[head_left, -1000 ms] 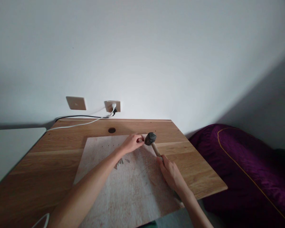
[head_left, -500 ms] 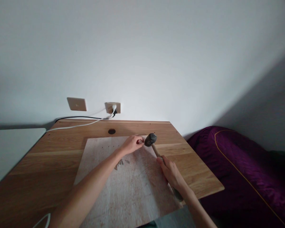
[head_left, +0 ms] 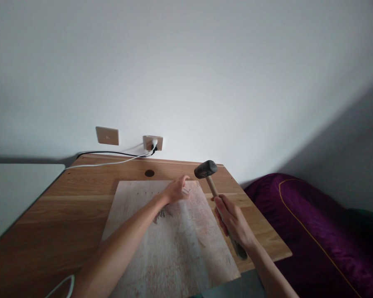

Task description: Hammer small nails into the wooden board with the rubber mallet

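My right hand (head_left: 234, 219) is wrapped round the handle of a hammer (head_left: 206, 169) with a dark, blocky head and a pale wooden shaft. Its head is raised, to the right of my left hand (head_left: 177, 190) and clear of it. At the far edge of a pale, worn board (head_left: 174, 252), my left hand is closed, its thumb and finger pinching what looks like a small nail (head_left: 188, 190). Near my left wrist a little pile of nails (head_left: 160, 215) lies on the board. A row of several small dark dots runs along the board's far side, left of the hand.
The board lies on a wooden desk (head_left: 56, 215) with a round dark cable hole (head_left: 149, 173). White and black cables run to a wall socket (head_left: 153, 143) behind. At the right stands something covered in purple cloth (head_left: 273, 203); a white panel (head_left: 18, 194) is at the left.
The hammer has risen and moved right, away from my left hand. My left hand stays at the board's far edge, its fingers slightly shifted. The view has shifted a little.
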The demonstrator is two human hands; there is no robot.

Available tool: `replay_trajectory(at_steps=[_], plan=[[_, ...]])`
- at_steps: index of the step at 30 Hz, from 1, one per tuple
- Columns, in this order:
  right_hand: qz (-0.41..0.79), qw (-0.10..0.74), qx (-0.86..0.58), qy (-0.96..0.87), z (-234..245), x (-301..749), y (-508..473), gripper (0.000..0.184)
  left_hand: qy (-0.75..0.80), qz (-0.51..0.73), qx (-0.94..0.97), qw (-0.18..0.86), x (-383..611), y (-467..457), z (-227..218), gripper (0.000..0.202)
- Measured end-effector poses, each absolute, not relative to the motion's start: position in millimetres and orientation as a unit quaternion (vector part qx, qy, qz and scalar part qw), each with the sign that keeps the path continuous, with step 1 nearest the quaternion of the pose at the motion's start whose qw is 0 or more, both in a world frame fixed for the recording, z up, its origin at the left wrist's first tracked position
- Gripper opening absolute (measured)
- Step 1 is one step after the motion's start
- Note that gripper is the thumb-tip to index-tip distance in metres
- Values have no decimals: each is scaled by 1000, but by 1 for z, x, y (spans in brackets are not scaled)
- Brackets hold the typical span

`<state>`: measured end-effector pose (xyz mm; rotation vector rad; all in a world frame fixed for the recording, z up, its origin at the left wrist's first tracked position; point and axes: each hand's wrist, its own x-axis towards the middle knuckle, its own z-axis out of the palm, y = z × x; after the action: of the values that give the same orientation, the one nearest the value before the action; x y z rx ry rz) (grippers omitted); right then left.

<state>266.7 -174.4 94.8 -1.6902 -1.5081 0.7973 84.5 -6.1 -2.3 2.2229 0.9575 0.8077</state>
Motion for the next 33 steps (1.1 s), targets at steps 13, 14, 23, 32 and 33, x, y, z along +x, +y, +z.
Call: replay_trajectory(at_steps=[13, 14, 23, 32, 33], plan=[[296, 333, -700, -557, 76, 278, -175, 43, 373, 291, 833, 288, 87, -11, 6, 22], [302, 339, -700, -552, 76, 280, -175, 43, 371, 292, 832, 290, 88, -12, 7, 18], [327, 327, -694, -551, 62, 286, -180, 46, 397, 316, 804, 309, 95, -14, 7, 14], [321, 322, -692, -561, 68, 286, -178, 43, 408, 323, 798, 305, 97, -12, 5, 13], [322, 320, -691, -563, 69, 286, -178, 43, 406, 325, 798, 304, 98, -12, 5, 13]])
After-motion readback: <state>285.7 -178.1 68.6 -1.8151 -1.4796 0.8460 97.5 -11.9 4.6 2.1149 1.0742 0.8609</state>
